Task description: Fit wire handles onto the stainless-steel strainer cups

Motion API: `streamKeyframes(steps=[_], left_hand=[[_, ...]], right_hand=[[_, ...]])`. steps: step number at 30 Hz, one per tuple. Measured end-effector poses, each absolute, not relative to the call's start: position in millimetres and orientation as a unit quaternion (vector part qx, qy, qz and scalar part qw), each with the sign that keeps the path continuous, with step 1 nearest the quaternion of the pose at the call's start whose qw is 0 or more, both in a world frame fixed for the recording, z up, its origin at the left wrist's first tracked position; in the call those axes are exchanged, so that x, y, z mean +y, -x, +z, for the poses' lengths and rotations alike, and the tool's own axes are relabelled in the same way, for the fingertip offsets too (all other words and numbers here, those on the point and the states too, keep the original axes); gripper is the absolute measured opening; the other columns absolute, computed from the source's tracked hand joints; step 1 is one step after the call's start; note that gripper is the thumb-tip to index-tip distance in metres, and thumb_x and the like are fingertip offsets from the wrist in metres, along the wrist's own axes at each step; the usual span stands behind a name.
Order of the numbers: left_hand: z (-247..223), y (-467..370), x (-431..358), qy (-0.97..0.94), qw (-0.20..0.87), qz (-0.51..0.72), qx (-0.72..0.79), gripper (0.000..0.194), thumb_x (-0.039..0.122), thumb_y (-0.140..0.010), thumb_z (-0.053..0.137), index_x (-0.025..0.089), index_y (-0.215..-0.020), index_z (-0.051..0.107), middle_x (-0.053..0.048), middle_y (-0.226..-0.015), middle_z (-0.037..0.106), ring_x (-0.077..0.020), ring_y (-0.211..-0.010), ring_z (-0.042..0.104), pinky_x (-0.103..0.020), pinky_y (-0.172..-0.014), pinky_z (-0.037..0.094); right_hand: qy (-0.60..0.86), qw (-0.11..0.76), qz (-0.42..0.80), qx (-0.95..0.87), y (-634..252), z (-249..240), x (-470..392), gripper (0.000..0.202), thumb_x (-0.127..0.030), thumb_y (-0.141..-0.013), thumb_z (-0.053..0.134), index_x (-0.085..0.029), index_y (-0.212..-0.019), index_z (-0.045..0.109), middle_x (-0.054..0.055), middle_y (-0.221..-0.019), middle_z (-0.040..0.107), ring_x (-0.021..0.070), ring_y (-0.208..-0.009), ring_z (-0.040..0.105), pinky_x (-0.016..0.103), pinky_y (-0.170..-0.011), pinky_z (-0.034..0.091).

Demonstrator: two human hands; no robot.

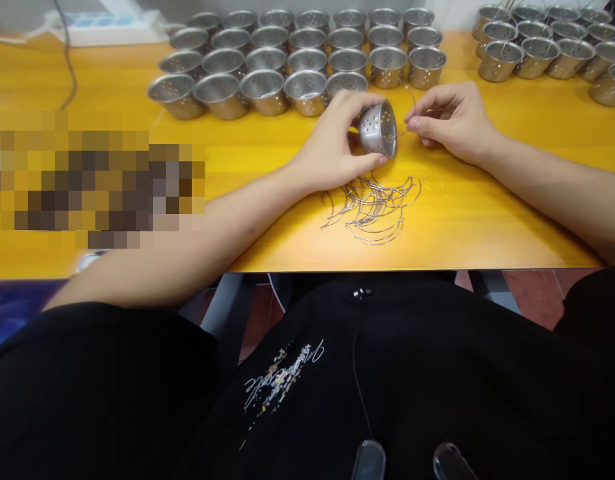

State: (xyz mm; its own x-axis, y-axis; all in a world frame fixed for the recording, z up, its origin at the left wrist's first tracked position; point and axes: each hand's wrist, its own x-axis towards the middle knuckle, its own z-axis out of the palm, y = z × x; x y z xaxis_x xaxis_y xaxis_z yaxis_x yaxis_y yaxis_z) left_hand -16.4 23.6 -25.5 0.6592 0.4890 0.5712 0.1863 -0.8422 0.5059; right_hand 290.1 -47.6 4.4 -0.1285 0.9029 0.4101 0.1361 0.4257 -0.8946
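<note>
My left hand is wrapped round a small perforated metal cup, tilted on its side with its mouth facing right. Just right of that mouth, my right hand pinches a thin curved wire; one end of it reaches close to the cup's rim, and whether it touches cannot be made out. Below the held cup, a loose pile of curved wires lies on the yellow table.
Rows of upright perforated cups stand behind my left hand. More cups with wires are at the back right. A white power strip and a cable lie at the back left. Part of the left side is pixelated.
</note>
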Motion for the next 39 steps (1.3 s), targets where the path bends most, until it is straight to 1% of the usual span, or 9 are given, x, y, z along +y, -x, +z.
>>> streamKeyframes(steps=[4, 7, 12, 16, 19, 21, 24, 29, 39], left_hand=[[-12.1, 15.0, 11.2, -0.876, 0.25, 0.356, 0.208, 0.087, 0.063, -0.091, 0.091, 0.053, -0.176, 0.073, -0.008, -0.145, 0.085, -0.0492, -0.155, 0.063, -0.075, -0.105, 0.068], [-6.6, 13.5, 6.9, -0.865, 0.278, 0.346, 0.233, 0.094, 0.065, -0.081, 0.098, 0.053, -0.172, 0.077, -0.006, -0.152, 0.083, -0.0524, -0.158, 0.061, -0.081, -0.114, 0.066], [-13.0, 14.3, 15.7, -0.863, 0.293, 0.349, 0.219, 0.098, 0.063, -0.078, 0.101, 0.054, -0.172, 0.076, -0.006, -0.156, 0.081, -0.054, -0.16, 0.057, -0.083, -0.118, 0.063], [-19.7, 14.9, 22.6, -0.863, 0.281, 0.367, 0.206, 0.099, 0.06, -0.076, 0.103, 0.054, -0.17, 0.075, -0.007, -0.161, 0.079, -0.0547, -0.158, 0.059, -0.083, -0.114, 0.064], [-19.1, 14.6, 20.9, -0.866, 0.262, 0.372, 0.206, 0.097, 0.054, -0.077, 0.103, 0.047, -0.169, 0.076, -0.008, -0.171, 0.075, -0.0511, -0.152, 0.064, -0.078, -0.112, 0.069], [-18.3, 14.4, 19.5, -0.869, 0.257, 0.371, 0.203, 0.096, 0.054, -0.077, 0.102, 0.046, -0.17, 0.077, -0.009, -0.169, 0.076, -0.0517, -0.151, 0.066, -0.078, -0.111, 0.07], [-19.1, 14.0, 20.4, -0.867, 0.27, 0.373, 0.19, 0.098, 0.057, -0.076, 0.103, 0.055, -0.17, 0.077, -0.009, -0.158, 0.081, -0.0574, -0.156, 0.064, -0.084, -0.11, 0.067], [-17.7, 13.3, 22.5, -0.869, 0.293, 0.36, 0.173, 0.099, 0.055, -0.072, 0.103, 0.057, -0.168, 0.078, -0.009, -0.148, 0.084, -0.0594, -0.16, 0.062, -0.088, -0.112, 0.066], [-9.1, 10.0, 5.5, -0.862, 0.311, 0.358, 0.18, 0.079, 0.052, -0.081, 0.103, 0.045, -0.156, 0.081, -0.008, -0.161, 0.083, -0.0514, -0.145, 0.08, -0.08, -0.124, 0.07]], right_hand=[[0.408, 0.506, 0.355, -0.672, -291.0, 8.4, -49.1, 0.035, -0.062, -0.086, 0.127, -0.04, -0.091, 0.1, -0.004, -0.077, 0.081, 0.0158, -0.06, 0.057, 0.036, -0.055, 0.041], [0.389, 0.49, 0.367, -0.688, -294.7, 8.3, -46.5, 0.032, -0.058, -0.09, 0.124, -0.039, -0.095, 0.099, -0.003, -0.079, 0.082, 0.0181, -0.063, 0.055, 0.038, -0.053, 0.043], [0.379, 0.474, 0.357, -0.71, -302.0, 1.8, -41.3, 0.023, -0.047, -0.1, 0.117, -0.037, -0.102, 0.097, -0.003, -0.082, 0.082, 0.0184, -0.065, 0.056, 0.038, -0.056, 0.044], [0.381, 0.461, 0.33, -0.73, -300.8, -0.5, -39.5, 0.036, -0.063, -0.1, 0.115, -0.033, -0.101, 0.095, 0.0, -0.082, 0.079, 0.019, -0.062, 0.06, 0.039, -0.057, 0.043], [0.364, 0.455, 0.331, -0.742, -296.6, 2.3, -43.7, 0.058, -0.081, -0.096, 0.113, -0.028, -0.101, 0.092, 0.005, -0.098, 0.084, 0.0171, -0.062, 0.062, 0.04, -0.059, 0.047], [0.359, 0.436, 0.345, -0.75, -294.8, 5.3, -48.7, 0.059, -0.083, -0.099, 0.11, -0.027, -0.105, 0.092, 0.007, -0.111, 0.087, 0.0183, -0.068, 0.063, 0.041, -0.064, 0.05], [0.354, 0.41, 0.353, -0.762, -295.0, 8.9, -54.1, 0.055, -0.082, -0.108, 0.102, -0.028, -0.105, 0.091, 0.007, -0.118, 0.087, 0.0189, -0.073, 0.062, 0.041, -0.069, 0.049], [0.344, 0.398, 0.347, -0.777, -298.4, 10.2, -51.8, 0.073, -0.093, -0.11, 0.094, -0.022, -0.094, 0.09, 0.009, -0.11, 0.086, 0.0153, -0.069, 0.065, 0.039, -0.07, 0.049], [0.274, 0.357, 0.385, -0.806, -296.7, 6.1, -49.0, 0.066, -0.08, -0.122, 0.088, -0.023, -0.09, 0.085, 0.001, -0.079, 0.079, 0.0146, -0.064, 0.063, 0.032, -0.068, 0.049]])
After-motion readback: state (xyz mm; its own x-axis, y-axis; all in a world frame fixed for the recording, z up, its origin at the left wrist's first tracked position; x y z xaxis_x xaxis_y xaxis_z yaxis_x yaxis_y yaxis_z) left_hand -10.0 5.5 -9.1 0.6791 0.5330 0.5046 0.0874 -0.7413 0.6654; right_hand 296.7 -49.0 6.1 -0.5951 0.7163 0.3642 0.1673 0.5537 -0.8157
